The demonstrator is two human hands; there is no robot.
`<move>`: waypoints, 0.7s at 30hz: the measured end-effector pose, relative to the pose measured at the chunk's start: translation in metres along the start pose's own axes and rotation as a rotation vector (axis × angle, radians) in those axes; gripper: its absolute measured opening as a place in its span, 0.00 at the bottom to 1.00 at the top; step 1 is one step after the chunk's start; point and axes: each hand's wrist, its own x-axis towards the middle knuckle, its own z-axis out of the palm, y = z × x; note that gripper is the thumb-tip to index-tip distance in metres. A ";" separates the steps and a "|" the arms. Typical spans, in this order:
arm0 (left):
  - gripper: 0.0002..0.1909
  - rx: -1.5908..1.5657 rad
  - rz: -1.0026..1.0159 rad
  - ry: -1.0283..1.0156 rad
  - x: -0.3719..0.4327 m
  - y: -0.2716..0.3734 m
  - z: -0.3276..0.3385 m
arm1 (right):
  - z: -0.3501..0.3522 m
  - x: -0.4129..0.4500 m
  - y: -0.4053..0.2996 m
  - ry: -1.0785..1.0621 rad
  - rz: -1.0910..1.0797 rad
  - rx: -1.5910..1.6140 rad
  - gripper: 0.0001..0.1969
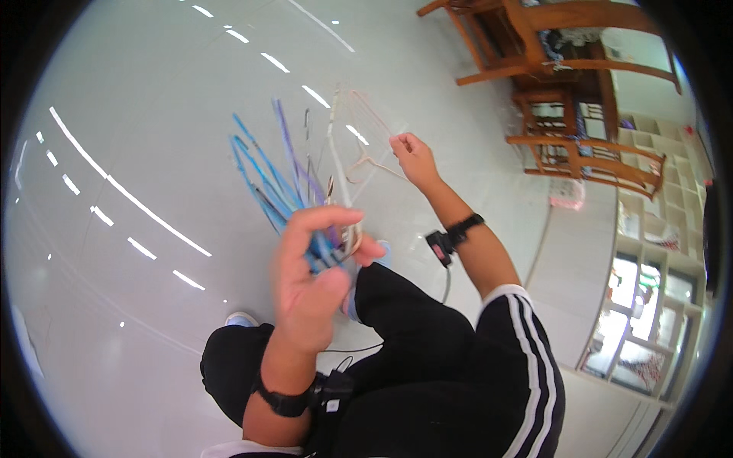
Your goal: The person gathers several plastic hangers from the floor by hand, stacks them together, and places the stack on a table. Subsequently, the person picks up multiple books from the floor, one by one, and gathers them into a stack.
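Several clothes hangers fan out from my left hand [303,280], whose fingers curl around their gathered ends. Among them are blue hangers [249,182], a purple hanger [279,117] and a whitish hanger [331,129]; motion blurs them, and my fingers hide part of the bundle. To the right and farther out, my right hand [413,160] has its fingers closed on a thin, pale pink hanger [373,113]. That hanger spreads between my right hand and the bundle, its outline faint. Both wrists wear black straps with small devices.
Glossy pale floor [143,114] reflects ceiling lights. Wooden chairs [572,150] and a dark wooden table [601,86] stand at the upper right. White cubby shelving [644,200] runs along the right, with a pink-and-white container [567,193] nearby. A cable hangs by my right wrist.
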 end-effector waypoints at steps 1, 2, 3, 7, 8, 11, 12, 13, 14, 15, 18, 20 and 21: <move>0.28 -0.017 0.027 0.050 0.001 0.012 0.001 | 0.022 0.035 0.026 -0.036 -0.028 0.034 0.28; 0.28 0.002 0.041 0.059 0.002 0.014 0.008 | 0.033 0.068 0.066 0.088 0.067 -0.182 0.30; 0.30 0.059 0.049 0.088 0.005 0.011 0.019 | 0.033 0.099 0.105 0.226 0.159 -0.411 0.31; 0.32 0.219 -0.003 0.242 -0.003 0.001 0.043 | 0.110 0.117 0.126 0.447 0.486 -0.519 0.27; 0.32 0.276 -0.023 0.271 -0.004 0.007 0.041 | 0.131 0.104 0.098 0.412 0.546 -0.520 0.26; 0.30 0.151 0.025 0.406 -0.004 0.016 0.051 | 0.082 0.106 0.121 0.049 0.300 -0.676 0.19; 0.26 0.059 0.061 0.395 0.000 0.017 0.046 | 0.062 0.102 0.130 0.010 0.204 -0.622 0.16; 0.24 0.033 0.043 0.390 0.005 0.013 0.041 | 0.031 0.098 0.136 -0.019 0.143 -0.604 0.15; 0.22 0.060 0.030 0.400 0.000 0.019 0.026 | 0.016 0.079 0.121 -0.077 0.086 -0.592 0.15; 0.21 0.104 0.003 0.426 -0.007 0.027 0.016 | -0.009 0.058 0.105 -0.114 0.036 -0.601 0.14; 0.19 0.161 -0.039 0.498 -0.026 0.082 0.026 | -0.117 -0.015 0.042 -0.085 -0.062 -0.697 0.12; 0.18 0.164 -0.026 0.454 -0.035 0.129 0.061 | -0.201 -0.068 -0.007 0.028 -0.092 -0.797 0.11; 0.18 0.198 0.036 0.495 -0.047 0.162 0.080 | -0.225 -0.092 -0.034 0.087 -0.123 -0.829 0.11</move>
